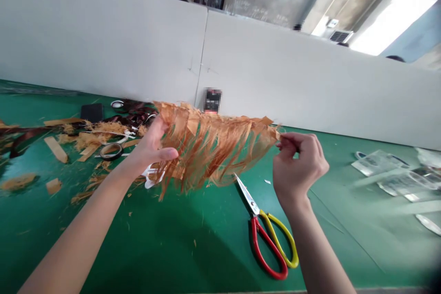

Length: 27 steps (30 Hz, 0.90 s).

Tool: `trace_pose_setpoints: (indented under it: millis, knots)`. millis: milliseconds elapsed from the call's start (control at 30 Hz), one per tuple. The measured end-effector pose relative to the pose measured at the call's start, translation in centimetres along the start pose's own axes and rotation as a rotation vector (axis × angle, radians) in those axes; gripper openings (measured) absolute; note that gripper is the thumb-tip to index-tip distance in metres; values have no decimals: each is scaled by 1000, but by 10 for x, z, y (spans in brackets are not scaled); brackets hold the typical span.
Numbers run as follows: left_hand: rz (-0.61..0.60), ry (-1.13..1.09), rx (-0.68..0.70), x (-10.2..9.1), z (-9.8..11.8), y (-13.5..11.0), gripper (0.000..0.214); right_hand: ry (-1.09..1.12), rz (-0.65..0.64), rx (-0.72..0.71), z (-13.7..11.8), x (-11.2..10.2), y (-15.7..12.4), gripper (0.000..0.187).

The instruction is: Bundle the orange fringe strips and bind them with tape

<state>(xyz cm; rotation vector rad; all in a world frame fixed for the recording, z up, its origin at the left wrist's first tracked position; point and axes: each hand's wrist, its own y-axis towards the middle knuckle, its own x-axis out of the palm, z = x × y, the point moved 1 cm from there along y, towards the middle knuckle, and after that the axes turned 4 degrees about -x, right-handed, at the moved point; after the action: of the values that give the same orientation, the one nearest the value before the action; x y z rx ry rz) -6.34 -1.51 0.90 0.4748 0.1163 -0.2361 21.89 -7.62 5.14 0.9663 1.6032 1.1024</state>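
Bare forearms rise from the bottom of the frame, and the hands hold a ragged orange-brown fringe up across the middle of the view, above a green mat. The left hand grips the fringe's left end, its thumb lying across the front. The right hand is closed, pinching the right end between thumb and fingers. Below the fringe lie red-and-yellow scissors, shut, their tip pointing up toward it. Toward the left of the mat are loose shavings, wooden sticks, a tape roll, dark ribbon and a black pouch. Plastic packets sit at the right, and a white partition runs behind the mat.
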Motion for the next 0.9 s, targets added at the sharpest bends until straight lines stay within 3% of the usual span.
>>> trace_pose_setpoints:
  millis: [67, 167, 233, 400, 500, 567, 667, 733, 800, 900]
  knots:
    - [-100, -112, -99, 8, -2, -3, 82, -9, 42, -8, -1, -1, 0, 26]
    - [-81, -276, -204, 14, -2, -7, 71, -33, 94, -3, 0, -3, 0, 25]
    - [33, -379, -261, 10, -4, -8, 58, -54, 109, 20, 2, -5, 0, 25]
    - [565, -296, -395, -21, -23, -1, 39, -58, 110, 51, 5, -10, -2, 27]
    - [619, -322, -325, -36, -22, 6, 45, -48, 121, 17, 3, -12, -4, 23]
    - [491, -389, -239, -38, -8, 9, 61, -53, 133, -3, -1, -13, -5, 20]
    - [78, -383, -167, -28, 19, 5, 90, -58, 144, -17, -8, -14, -6, 21]
    - [-89, -324, -171, -15, 28, -2, 104, -57, 139, -7, -12, -13, -8, 22]
    - [-203, -266, -195, 0, 26, -10, 102, -49, 134, 4, -16, -12, -10, 21]
    - [-352, -265, -207, 26, 9, -22, 82, -28, 122, 2, -24, -10, -12, 20]
